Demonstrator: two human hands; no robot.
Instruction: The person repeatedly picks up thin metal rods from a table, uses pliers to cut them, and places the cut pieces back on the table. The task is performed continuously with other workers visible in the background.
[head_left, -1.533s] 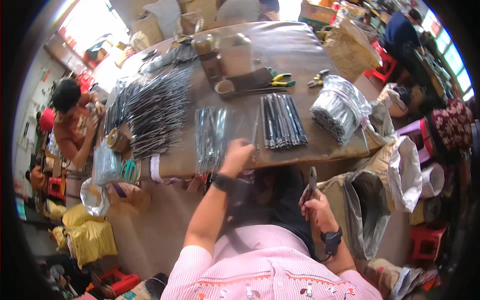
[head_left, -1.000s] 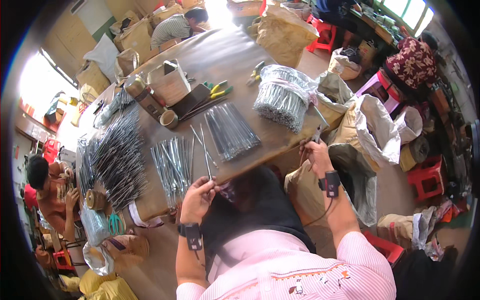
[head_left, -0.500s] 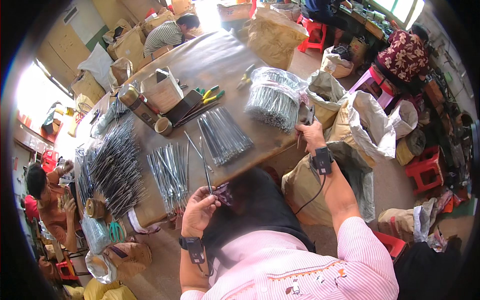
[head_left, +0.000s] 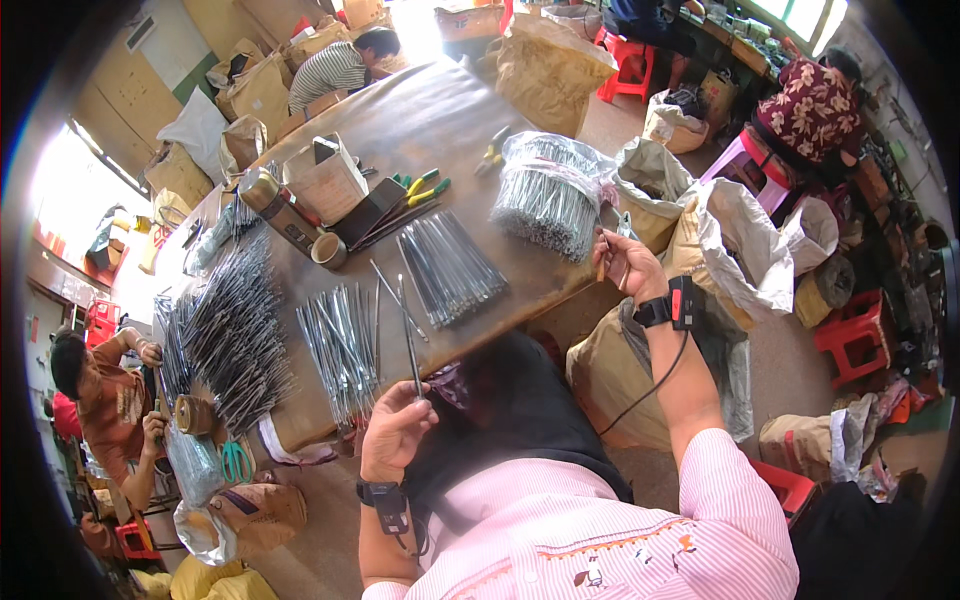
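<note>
My left hand (head_left: pixel 398 425) is closed, pinching a thin metal rod (head_left: pixel 412 350) between thumb and fingers at the table's near edge; the rod points up and away over the table. My right hand (head_left: pixel 632 268) is at the table's right edge, fingers curled around a small tool (head_left: pixel 608 218) with a greyish metal end and a brownish lower part; its kind is hard to make out. Just left of that hand stands a large bundle of metal rods (head_left: pixel 548 205), wrapped in clear plastic. Between my hands lie a neat row of rods (head_left: pixel 452 268) and a looser group (head_left: pixel 338 345).
A big heap of rods (head_left: pixel 235 345) covers the table's left side. Beyond are a metal flask (head_left: pixel 275 208), a carton (head_left: pixel 325 182), a tape roll (head_left: pixel 328 250) and pliers (head_left: pixel 428 190). Open sacks (head_left: pixel 735 250) stand at right. Another person (head_left: pixel 118 400) works at left.
My right hand has turned at the wrist, its fingers now showing more, with the small tool tilted differently. My left hand stays nearly in place with the rod. The person at left moved their hands.
</note>
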